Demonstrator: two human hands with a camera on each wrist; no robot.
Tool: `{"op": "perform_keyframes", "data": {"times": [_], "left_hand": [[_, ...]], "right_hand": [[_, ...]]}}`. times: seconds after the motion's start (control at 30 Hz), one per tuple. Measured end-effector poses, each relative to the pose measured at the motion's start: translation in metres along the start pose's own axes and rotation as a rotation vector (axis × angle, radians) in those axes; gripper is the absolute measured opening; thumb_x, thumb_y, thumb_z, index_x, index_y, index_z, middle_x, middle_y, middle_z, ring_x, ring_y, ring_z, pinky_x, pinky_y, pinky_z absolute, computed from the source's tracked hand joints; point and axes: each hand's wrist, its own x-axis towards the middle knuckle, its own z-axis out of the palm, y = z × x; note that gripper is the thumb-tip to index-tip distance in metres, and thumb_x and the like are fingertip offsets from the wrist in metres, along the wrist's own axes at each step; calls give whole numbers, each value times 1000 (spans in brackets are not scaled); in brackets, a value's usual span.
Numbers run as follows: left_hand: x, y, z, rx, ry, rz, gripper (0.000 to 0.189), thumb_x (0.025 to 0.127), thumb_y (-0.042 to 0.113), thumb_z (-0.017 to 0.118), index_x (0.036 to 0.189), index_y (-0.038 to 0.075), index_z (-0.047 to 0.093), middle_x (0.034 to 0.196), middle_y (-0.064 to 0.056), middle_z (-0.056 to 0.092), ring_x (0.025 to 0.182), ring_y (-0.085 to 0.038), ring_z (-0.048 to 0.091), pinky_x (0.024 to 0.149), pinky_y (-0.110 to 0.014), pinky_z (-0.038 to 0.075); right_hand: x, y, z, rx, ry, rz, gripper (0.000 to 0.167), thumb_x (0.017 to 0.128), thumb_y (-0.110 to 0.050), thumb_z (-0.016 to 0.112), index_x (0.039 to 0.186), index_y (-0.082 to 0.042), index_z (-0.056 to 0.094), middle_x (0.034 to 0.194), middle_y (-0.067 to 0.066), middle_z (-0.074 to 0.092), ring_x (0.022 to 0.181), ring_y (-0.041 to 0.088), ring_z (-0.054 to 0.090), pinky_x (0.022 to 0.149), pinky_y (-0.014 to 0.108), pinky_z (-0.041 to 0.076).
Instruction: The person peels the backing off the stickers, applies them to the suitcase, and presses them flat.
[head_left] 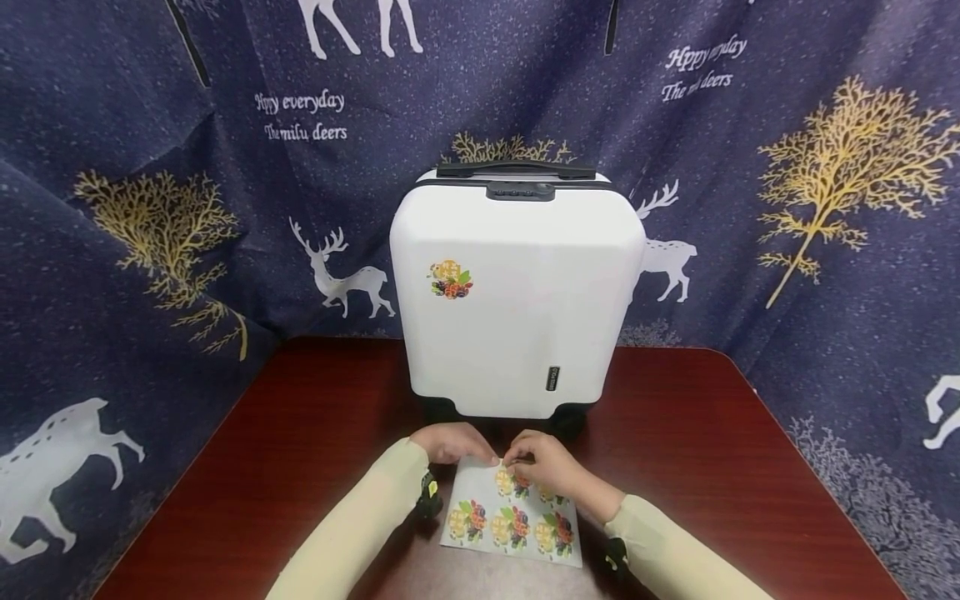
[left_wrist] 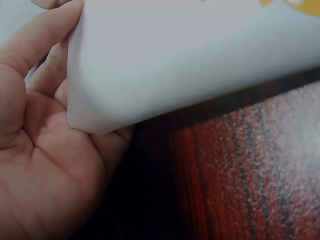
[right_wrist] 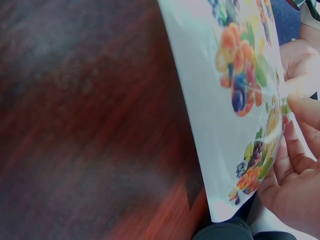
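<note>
A white sheet of fruit stickers [head_left: 480,487] is held up between both hands, tilted over the table in front of a white suitcase [head_left: 517,317]. My left hand [head_left: 453,442] grips its upper left edge; in the left wrist view a blank corner of the sheet [left_wrist: 150,75] lies against the palm. At the top edge, the thumb and index finger of my right hand [head_left: 543,458] pinch the sheet beside a fruit sticker [head_left: 506,482]. The right wrist view shows the other fingers behind the sheet. Several printed stickers show; the upper left area is bare white.
One fruit sticker [head_left: 450,279] is on the suitcase's upper left front. The suitcase stands on black wheels on a dark red wooden table [head_left: 300,433]. Behind hangs a blue cloth [head_left: 247,50] with deer and trees. Black bands are on both wrists.
</note>
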Motion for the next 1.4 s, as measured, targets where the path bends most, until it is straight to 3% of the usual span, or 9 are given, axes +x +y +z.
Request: {"op": "perform_keyframes", "data": {"times": [0.47,0.83,1.17,1.4], "left_hand": [[-2,5,1,53,-4,-4,28,92,18,70,109,-4,76,95,-9,78,78,-12,68,73,-27,60],[-3,5,2,49,5,-2,26,92,16,71,108,-4,76,97,-10,78,78,-12,68,72,-26,59],[-3,4,2,58,9,-3,26,92,15,71,108,-4,77,96,-8,78,77,-11,67,70,-25,58],[-2,6,3,76,30,-13,26,91,17,71,107,-3,76,94,-7,78,76,-11,68,70,-27,59]], "right_hand": [[-3,-6,-1,-14,-6,-18,9,90,-3,73,91,-9,79,89,4,71,80,1,55,71,19,49],[-3,-13,-3,-145,27,-21,11,87,-4,75,86,-12,81,83,-4,72,80,5,50,72,23,46],[-5,-14,-1,-129,0,9,11,90,-3,73,89,-11,81,91,3,74,85,8,62,76,24,53],[-5,-13,-1,-118,-7,3,13,90,-1,71,89,-11,80,93,0,74,89,12,67,80,26,56]]}}
